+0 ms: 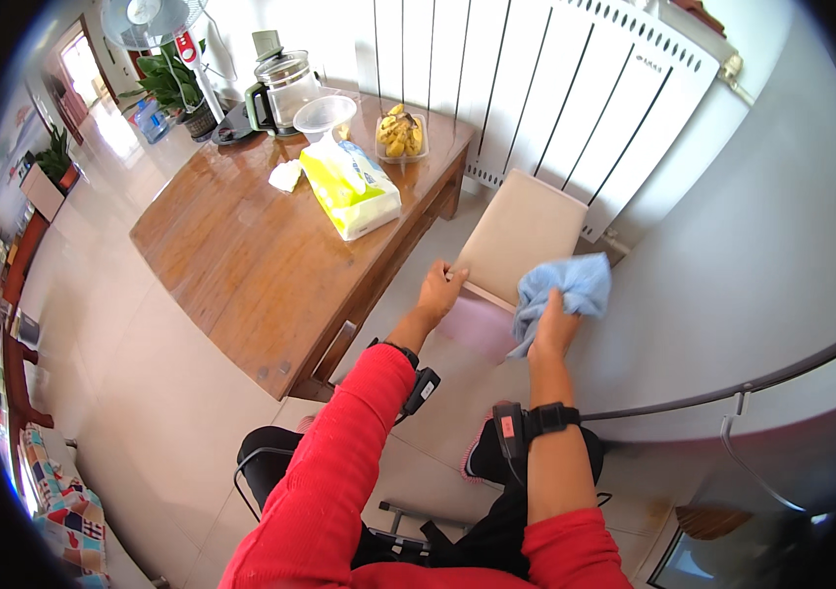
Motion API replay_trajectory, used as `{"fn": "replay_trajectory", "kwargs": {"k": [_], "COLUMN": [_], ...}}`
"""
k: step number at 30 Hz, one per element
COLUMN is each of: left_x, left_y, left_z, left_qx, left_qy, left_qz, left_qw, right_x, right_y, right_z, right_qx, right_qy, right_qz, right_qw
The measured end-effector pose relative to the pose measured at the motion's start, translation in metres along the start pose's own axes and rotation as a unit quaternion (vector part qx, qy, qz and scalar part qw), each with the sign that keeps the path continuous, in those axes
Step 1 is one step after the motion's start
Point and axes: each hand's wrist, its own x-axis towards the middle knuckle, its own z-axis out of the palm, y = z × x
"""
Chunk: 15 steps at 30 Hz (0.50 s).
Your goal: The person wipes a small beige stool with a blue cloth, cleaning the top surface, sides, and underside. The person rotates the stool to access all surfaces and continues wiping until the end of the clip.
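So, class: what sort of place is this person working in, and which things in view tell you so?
Most likely a room in a home. A wooden table carries a glass kettle and a food container, a white radiator lines the wall, and a pedestal fan stands nearby.

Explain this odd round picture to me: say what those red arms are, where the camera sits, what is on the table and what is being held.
There is no machine here. The red sleeves belong to a person, and the one picture comes from a wide fisheye camera worn on that person's head, looking down, which is why straight edges bend. Each wrist carries a black strapped-on device. The left hand grips the edge of a beige board-like seat standing near a white radiator. The right hand holds a light blue cloth bunched against that seat. On the wooden table lie a yellow pack of tissues, a crumpled white tissue, a clear tub of yellowish food, a clear bowl and a glass kettle.
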Motion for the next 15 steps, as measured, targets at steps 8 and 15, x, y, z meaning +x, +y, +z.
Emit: {"fn": "replay_trajectory", "kwargs": {"k": [8,15], "left_x": [-0.036,-0.127], "left_y": [-0.019,-0.029], "left_z": [-0.012,-0.061], "left_qx": [0.008,-0.111], "left_qy": [0.047,0.034], "left_qz": [-0.006,-0.134], "left_qw": [0.999,0.984], "right_x": [-0.002,-0.083], "right_y": [0.038,0.067], "right_z": [-0.016,-0.051], "right_qx": [-0.206,-0.229], "right_qy": [-0.047,-0.092], "right_qz": [0.033,-0.021], "right_qw": [0.977,0.969]}}
